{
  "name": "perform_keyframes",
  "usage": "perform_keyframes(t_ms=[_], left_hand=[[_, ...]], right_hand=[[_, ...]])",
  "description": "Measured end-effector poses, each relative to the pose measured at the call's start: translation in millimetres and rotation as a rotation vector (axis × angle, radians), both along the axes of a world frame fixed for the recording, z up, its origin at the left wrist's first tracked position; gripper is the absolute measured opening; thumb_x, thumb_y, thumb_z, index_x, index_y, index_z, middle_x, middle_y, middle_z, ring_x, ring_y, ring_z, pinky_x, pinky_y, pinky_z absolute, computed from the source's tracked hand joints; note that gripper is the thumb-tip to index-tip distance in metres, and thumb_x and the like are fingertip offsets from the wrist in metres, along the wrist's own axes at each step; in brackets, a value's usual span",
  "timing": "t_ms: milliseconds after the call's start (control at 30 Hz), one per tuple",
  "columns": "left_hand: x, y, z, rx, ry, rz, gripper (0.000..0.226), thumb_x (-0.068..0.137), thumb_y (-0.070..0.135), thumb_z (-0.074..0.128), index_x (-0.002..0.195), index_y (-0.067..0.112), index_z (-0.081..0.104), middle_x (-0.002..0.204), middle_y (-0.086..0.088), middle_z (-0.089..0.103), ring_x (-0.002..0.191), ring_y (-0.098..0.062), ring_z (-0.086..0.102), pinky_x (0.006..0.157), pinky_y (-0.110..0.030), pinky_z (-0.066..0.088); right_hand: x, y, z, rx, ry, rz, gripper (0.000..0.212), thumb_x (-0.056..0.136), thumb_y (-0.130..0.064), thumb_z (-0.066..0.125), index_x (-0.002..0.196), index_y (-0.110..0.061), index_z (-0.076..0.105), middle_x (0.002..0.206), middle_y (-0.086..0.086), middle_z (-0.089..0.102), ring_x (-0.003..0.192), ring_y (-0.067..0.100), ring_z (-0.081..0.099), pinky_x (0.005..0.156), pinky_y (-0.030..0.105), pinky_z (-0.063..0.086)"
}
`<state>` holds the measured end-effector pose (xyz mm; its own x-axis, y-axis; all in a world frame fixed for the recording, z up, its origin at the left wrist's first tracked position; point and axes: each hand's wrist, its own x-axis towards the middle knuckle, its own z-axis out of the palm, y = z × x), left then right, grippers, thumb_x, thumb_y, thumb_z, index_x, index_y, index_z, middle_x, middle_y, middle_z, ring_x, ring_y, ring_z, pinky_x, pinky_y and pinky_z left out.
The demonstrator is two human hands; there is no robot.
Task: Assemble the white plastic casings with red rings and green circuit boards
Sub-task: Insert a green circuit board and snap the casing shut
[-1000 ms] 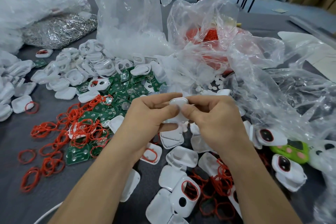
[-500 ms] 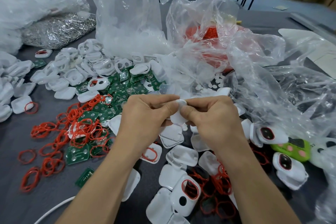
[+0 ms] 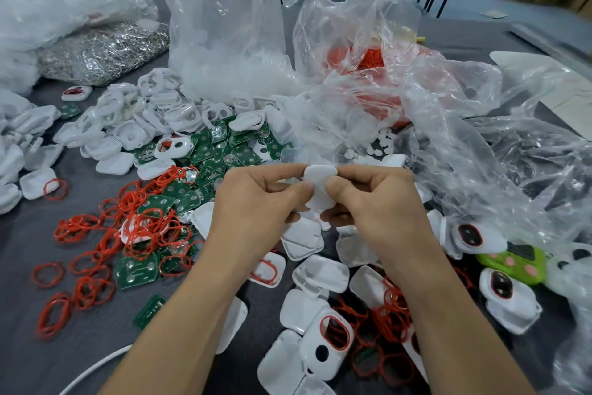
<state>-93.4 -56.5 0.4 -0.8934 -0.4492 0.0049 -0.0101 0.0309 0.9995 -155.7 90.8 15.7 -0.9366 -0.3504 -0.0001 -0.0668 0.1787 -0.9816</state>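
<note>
A white plastic casing [image 3: 320,184] is held up above the table between both hands. My left hand [image 3: 256,208] pinches its left edge with thumb and curled fingers. My right hand [image 3: 378,205] pinches its right edge the same way. The casing's inside is hidden from me. Loose red rings [image 3: 96,234] lie scattered at the left. Green circuit boards [image 3: 224,154] are heaped beyond my left hand. More white casings [image 3: 128,135] are piled at the back left, and other casings [image 3: 320,276] lie below my hands.
Large clear plastic bags [image 3: 230,42] stand at the back; one bag [image 3: 368,64] holds red rings. A silvery bag [image 3: 102,51] lies back left. Casings fitted with red rings [image 3: 471,237] and a green case [image 3: 512,263] sit at the right. A white cable [image 3: 96,369] curves at bottom left.
Both hands stay pinched on the casing and have shifted it slightly; the casing now shows more of its flat white face between the thumbs.
</note>
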Motion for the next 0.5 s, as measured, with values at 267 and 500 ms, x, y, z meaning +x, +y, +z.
perform_keyframes(t_ms=[267,500], left_hand=[[0.2,1.9,6.4,-0.023,0.052,0.073,0.010,0.085,0.021,0.082,0.090,0.029,0.084,0.071,-0.010,0.077,0.073,-0.040,0.073,0.068,-0.045,0.061],[1.7,0.1,9.6,-0.051,0.074,0.087,0.018,0.083,0.009,0.082,0.083,0.026,0.085,0.069,-0.015,0.076,0.064,-0.043,0.070,0.069,-0.061,0.061]], right_hand=[[0.2,2.6,1.5,-0.079,-0.049,0.077,0.027,0.093,-0.008,0.074,0.083,-0.031,0.083,0.078,0.005,0.079,0.066,0.028,0.076,0.060,0.027,0.060],[1.2,-0.3,-1.3,-0.025,-0.018,0.072,0.019,0.093,-0.010,0.074,0.090,-0.027,0.082,0.077,0.003,0.079,0.065,0.025,0.077,0.062,0.030,0.061]])
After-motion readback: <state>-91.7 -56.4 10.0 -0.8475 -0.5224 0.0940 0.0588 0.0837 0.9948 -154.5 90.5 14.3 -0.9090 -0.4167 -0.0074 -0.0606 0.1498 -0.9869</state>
